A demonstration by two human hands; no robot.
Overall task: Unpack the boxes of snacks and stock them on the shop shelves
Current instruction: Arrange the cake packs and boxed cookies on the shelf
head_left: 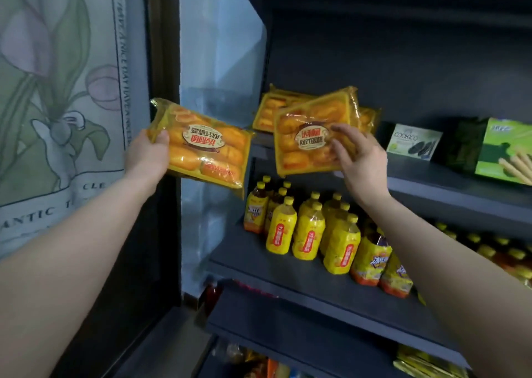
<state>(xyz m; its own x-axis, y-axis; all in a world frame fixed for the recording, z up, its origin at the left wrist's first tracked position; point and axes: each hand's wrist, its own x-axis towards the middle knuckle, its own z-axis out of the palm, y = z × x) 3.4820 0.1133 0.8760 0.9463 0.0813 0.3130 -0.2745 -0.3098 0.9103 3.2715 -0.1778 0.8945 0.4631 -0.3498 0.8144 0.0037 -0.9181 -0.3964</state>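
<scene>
My left hand point(148, 153) grips the left end of a yellow cake pack point(205, 150), upside down, in the air left of the dark shelf unit. My right hand point(357, 156) holds a second yellow cake pack point(305, 135) by its right side, tilted, at the left end of the upper shelf point(449, 184). Behind it, another cake pack point(269, 110) leans on that shelf against the back.
A white cookie box point(413, 141) and a green biscuit-stick box point(503, 153) stand further right on the upper shelf. Yellow drink bottles point(309, 230) crowd the shelf below. A glass side panel point(218, 61) and a flower poster point(57, 89) are on the left.
</scene>
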